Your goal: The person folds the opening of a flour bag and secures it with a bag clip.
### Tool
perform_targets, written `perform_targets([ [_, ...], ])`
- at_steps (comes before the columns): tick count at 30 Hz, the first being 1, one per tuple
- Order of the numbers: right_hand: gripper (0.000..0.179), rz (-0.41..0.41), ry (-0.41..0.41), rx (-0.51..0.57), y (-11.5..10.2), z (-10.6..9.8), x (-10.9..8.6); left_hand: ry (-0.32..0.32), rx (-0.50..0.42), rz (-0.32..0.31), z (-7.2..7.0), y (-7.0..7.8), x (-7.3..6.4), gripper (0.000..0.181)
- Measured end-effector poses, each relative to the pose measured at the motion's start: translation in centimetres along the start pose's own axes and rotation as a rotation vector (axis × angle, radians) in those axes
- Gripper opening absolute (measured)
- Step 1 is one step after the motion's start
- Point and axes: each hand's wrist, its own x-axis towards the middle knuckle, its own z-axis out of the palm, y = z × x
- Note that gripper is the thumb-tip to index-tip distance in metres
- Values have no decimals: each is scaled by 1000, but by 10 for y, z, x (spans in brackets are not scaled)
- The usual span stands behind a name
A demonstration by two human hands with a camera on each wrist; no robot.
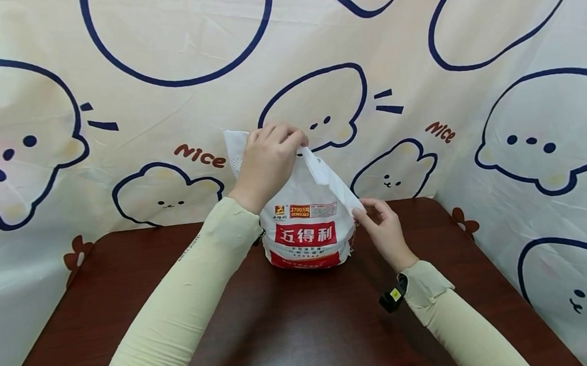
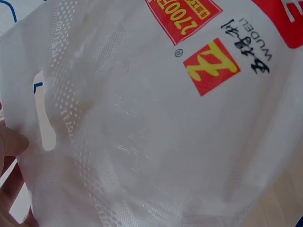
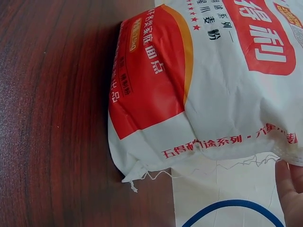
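A white flour bag (image 1: 302,192) with red labels stands upright on the table, its filled lower part bulging and its upper part pulled up slack. My left hand (image 1: 271,162) pinches the top edge, and the left wrist view shows the thumb (image 2: 13,142) beside an oval handle slot in the bag (image 2: 142,123). On the right side, my right hand (image 1: 384,233) pinches the folded upper edge between thumb and fingers. Loose threads hang along the side seam of the bag (image 3: 222,99) in the right wrist view, with part of the right hand (image 3: 289,189) at the lower right.
The dark brown wooden table (image 1: 305,331) extends in front of and beside the bag. Behind it and at both sides hangs a pale cloth (image 1: 205,109) with cartoon outlines. A small black device (image 1: 393,297) is strapped at my right wrist.
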Motion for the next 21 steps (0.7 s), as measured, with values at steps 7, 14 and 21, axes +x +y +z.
perform_targets([
  [7,40,8,12,-22,-8,3,-2,-10,2,4,-2,0,-1,15],
  [14,41,-14,26,-11,-1,5,0,-27,12,-11,-4,0,-1,18],
  [21,41,-14,18,-16,-1,5,1,-36,6,-14,-6,0,-1,21],
])
